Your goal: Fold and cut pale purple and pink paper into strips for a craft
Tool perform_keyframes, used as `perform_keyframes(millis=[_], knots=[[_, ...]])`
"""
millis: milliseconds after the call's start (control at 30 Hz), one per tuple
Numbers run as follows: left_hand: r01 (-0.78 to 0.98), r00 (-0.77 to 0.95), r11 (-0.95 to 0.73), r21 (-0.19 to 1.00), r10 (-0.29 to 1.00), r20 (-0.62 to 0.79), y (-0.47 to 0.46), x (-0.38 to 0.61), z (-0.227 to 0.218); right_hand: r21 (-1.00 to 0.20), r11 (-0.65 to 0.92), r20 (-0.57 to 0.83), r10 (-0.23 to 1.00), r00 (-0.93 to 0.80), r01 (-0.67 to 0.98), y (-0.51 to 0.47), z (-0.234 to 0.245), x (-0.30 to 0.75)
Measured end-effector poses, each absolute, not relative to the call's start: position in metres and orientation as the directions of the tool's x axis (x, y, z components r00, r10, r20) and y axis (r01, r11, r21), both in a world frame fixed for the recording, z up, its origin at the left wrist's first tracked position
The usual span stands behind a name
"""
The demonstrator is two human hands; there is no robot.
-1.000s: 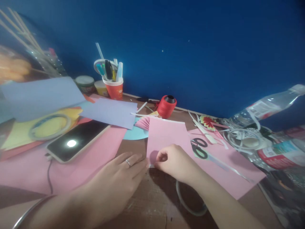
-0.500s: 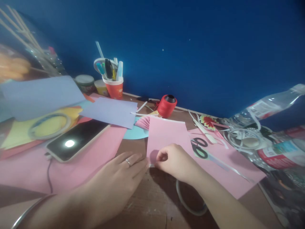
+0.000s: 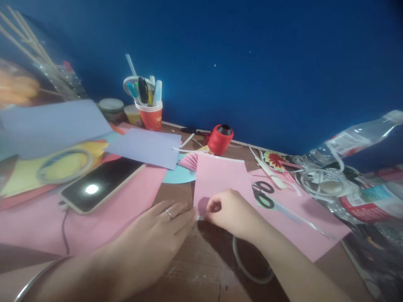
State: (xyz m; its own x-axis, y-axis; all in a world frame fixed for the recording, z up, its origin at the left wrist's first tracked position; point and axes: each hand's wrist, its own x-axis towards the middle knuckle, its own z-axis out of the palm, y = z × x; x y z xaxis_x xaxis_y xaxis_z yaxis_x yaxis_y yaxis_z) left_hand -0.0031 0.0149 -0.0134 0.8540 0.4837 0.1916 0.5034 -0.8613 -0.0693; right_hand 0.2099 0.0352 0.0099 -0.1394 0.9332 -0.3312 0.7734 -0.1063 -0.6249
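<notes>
Nearest, a clear hoop (image 3: pixel 248 270) is lying on the bare wooden table (image 3: pixel 195 274), partly under the right forearm. Just beyond it, the left hand (image 3: pixel 157 235) is lying flat, palm down, fingers straight and close together, 1 of them wearing a ring (image 3: pixel 169 214). Its fingertips are meeting the near left corner of the pink sheet (image 3: pixel 220 176).

The right hand (image 3: pixel 231 212) is curled, with thumb and forefinger pinching the sheet's near edge, where a narrow strip seems to be turning up. The sheet itself is lying mid-table, running away toward the red thread spool (image 3: pixel 220 140).

For a clean crease here, I judge that the flat hand should be pinning the corner against sliding. The pinch should be working along the edge, pressing firmly and holding the strip even in width.

Right of the sheet, scissors (image 3: pixel 262 195) are resting on more pink paper. To the left, a phone (image 3: pixel 100 184) is lying face up. Farther back, a cup of pens (image 3: pixel 152 115) is standing against the blue wall (image 3: pixel 267 63).
</notes>
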Motion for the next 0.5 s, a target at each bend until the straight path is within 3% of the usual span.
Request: perform_keyframes(millis=[333, 500], knots=[[0.521, 0.843, -0.853, 0.013, 0.518, 0.145, 0.0187, -0.0021, -0.0093, -0.593, -0.09, -0.309, 0.943, -0.123, 0.8, 0.0326, 0.0066, 0.208], [0.481, 0.873, -0.877, -0.015, 0.477, 0.105, 0.0186, -0.0001, -0.0055, -0.507, -0.105, -0.318, 0.945, -0.072, 0.856, 0.0328, 0.0093, 0.2073]])
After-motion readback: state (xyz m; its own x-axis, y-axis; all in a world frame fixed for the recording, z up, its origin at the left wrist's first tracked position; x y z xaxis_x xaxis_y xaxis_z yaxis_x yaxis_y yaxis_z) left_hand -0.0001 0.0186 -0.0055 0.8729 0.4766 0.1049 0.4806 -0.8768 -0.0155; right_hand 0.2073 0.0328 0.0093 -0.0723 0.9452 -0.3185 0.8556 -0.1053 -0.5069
